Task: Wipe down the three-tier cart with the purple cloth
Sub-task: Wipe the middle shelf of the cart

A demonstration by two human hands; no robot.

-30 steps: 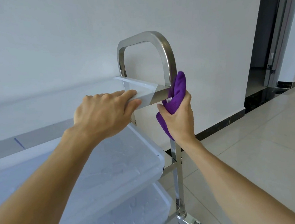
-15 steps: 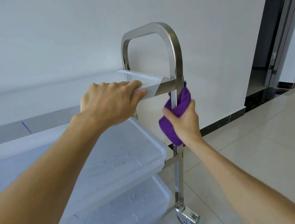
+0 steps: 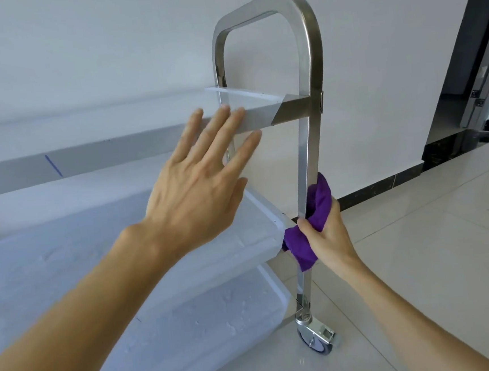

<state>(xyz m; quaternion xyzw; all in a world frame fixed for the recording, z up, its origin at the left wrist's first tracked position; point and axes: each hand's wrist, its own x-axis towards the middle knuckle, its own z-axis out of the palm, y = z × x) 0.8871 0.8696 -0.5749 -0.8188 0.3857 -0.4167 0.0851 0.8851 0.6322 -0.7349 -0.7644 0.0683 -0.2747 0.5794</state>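
My right hand [image 3: 327, 237] grips the bunched purple cloth [image 3: 317, 205] round the near steel upright of the three-tier stainless cart [image 3: 303, 162], beside the middle shelf's corner, while my left hand [image 3: 199, 186] hovers with fingers spread straight before the top shelf's edge.

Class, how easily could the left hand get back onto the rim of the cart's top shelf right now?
Probably easily: the left hand is open, holds nothing, and its fingertips already overlap the top shelf rim with nothing between.
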